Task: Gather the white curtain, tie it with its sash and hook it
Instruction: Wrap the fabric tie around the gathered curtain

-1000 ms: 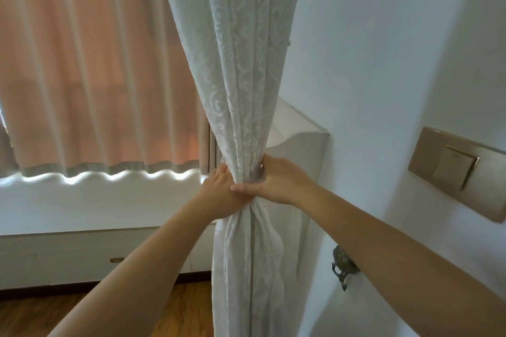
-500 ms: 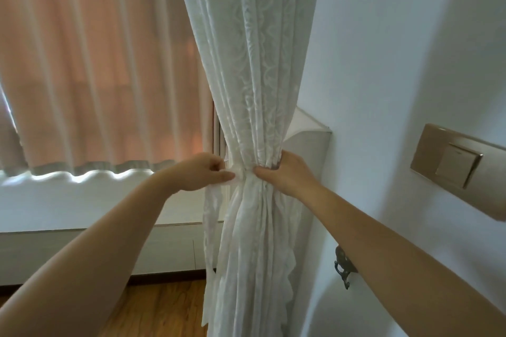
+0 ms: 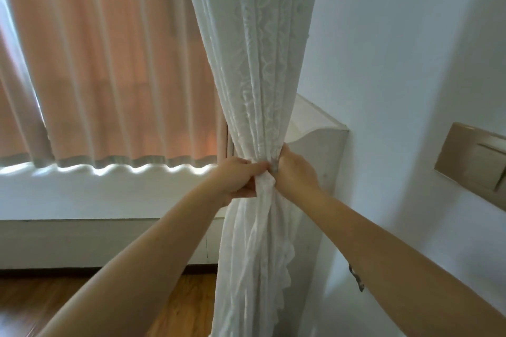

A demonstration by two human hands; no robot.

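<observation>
The white lace curtain (image 3: 254, 63) hangs gathered into a narrow bundle in the middle of the view. My left hand (image 3: 238, 179) grips the bundle from the left at its waist, fingers curled round white fabric. My right hand (image 3: 294, 172) holds the same waist from the right, fingers hidden behind the cloth. A bunched white fold (image 3: 264, 180), possibly the sash, sits between the two hands. A dark metal hook (image 3: 356, 278) sticks out of the right wall below my right forearm, partly hidden by it.
A peach curtain (image 3: 109, 63) covers the window on the left above a white sill and low cabinet (image 3: 109, 241). A white cabinet top (image 3: 320, 128) stands behind the curtain. A beige wall switch (image 3: 476, 159) is on the right wall. Wooden floor lies below.
My left hand has moved right from beside the bundle and closed on the curtain's waist, meeting my right hand. The view has shifted slightly.
</observation>
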